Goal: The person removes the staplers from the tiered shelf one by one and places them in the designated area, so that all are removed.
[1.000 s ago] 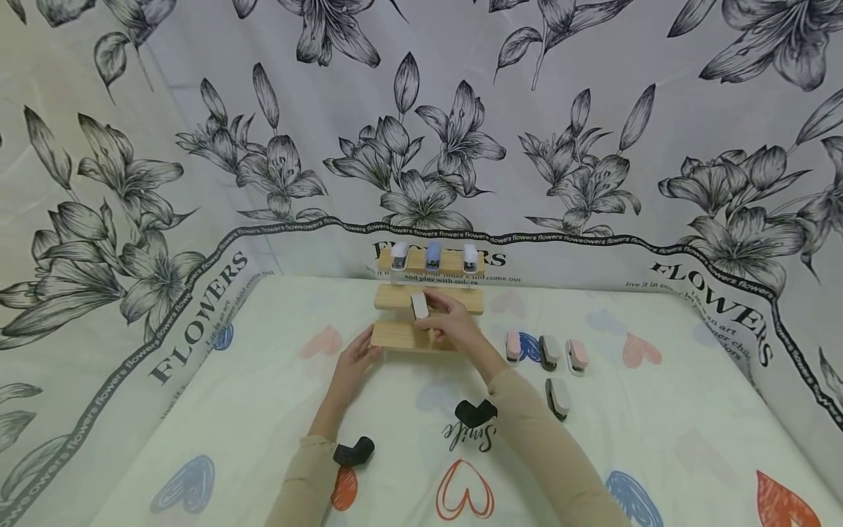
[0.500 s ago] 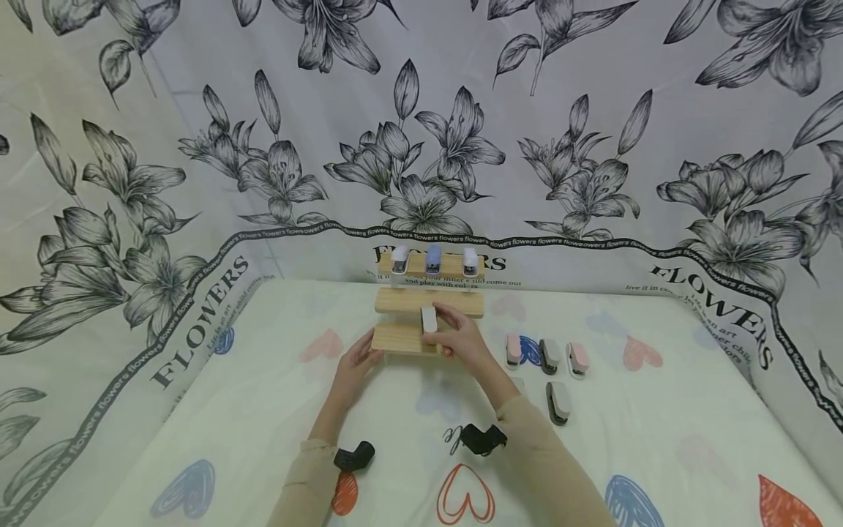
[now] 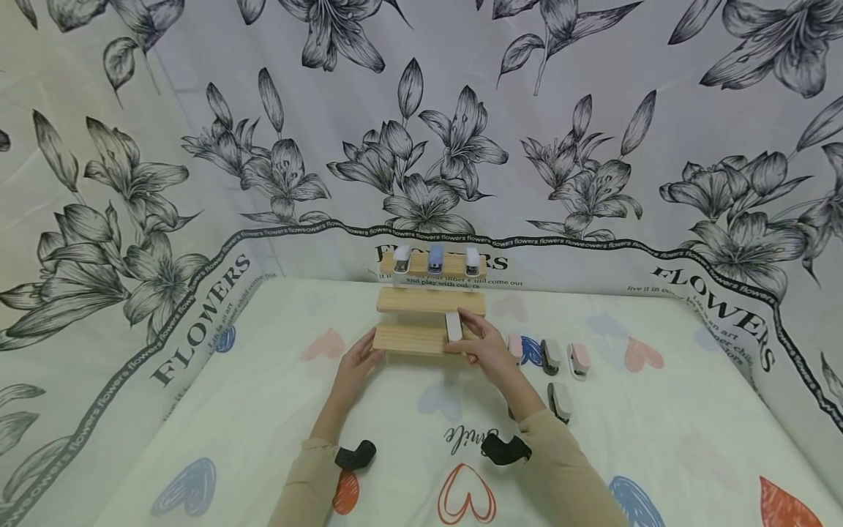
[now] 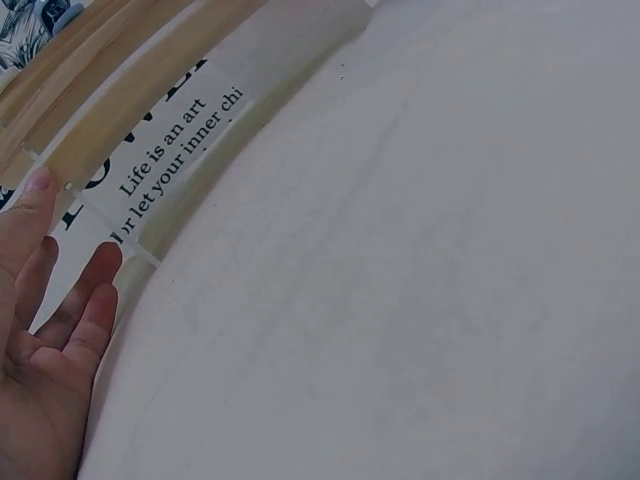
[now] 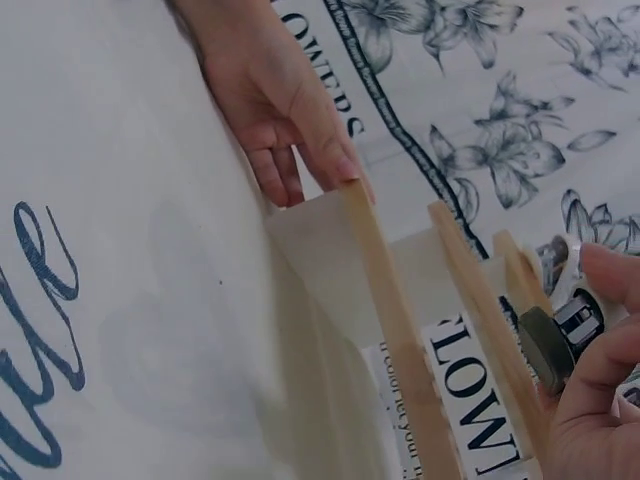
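A tiered wooden display rack point(image 3: 408, 338) with clear side supports stands at the back of the table. My left hand point(image 3: 356, 362) holds the left end of its lowest board, thumb against the board's edge in the left wrist view point(image 4: 50, 330). My right hand point(image 3: 486, 342) pinches a small white-topped stapler point(image 3: 454, 327) by its sides at the right part of the lowest board. In the right wrist view the stapler's dark base point(image 5: 545, 350) shows; whether it touches the board I cannot tell. Three small staplers, a blue one point(image 3: 435, 259) between two pale ones, sit on the top board.
Right of the rack, several staplers lie on the cloth: a pink one point(image 3: 579, 360), a grey one point(image 3: 550, 356), another grey one point(image 3: 560, 402), and a pink one point(image 3: 514, 348) partly behind my right hand. A flower-printed curtain point(image 3: 421, 146) hangs close behind the rack.
My right hand has carried the white-topped stapler down from near the middle board and rightward along the lowest board. The left hand has stayed at the rack's left end.
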